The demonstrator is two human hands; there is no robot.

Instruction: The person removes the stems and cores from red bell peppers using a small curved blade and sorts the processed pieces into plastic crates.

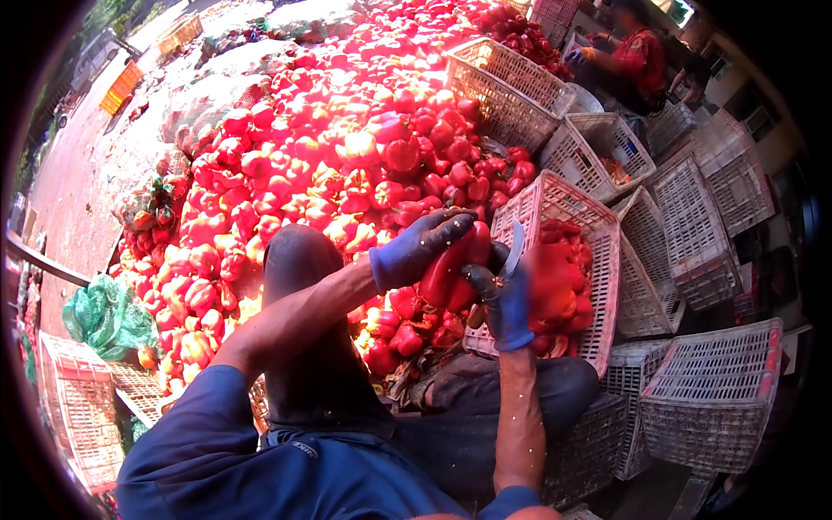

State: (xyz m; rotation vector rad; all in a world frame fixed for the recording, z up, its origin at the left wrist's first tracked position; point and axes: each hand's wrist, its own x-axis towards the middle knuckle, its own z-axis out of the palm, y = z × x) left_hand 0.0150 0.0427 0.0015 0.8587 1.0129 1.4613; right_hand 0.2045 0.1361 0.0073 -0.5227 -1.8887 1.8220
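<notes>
My left hand (419, 250), in a blue and black work glove, grips a large red bell pepper (454, 270) in front of my knees. Close on its right, my right hand (506, 302), gloved alike, is closed around a knife. The knife's blade (516, 246) points up beside the pepper, and most of the handle is hidden by the fingers. Just right of that hand stands a pinkish crate (601, 217) holding red peppers (565, 276). A wide heap of red bell peppers (347, 173) spreads out beyond my hands.
Light plastic crates stand behind the heap (511, 82) and in stacks at the right (711, 390). Another crate (82, 407) is at the left, near green netting (108, 316). Filled mesh sacks (212, 104) border the heap. A person in red (640, 65) works at the far right.
</notes>
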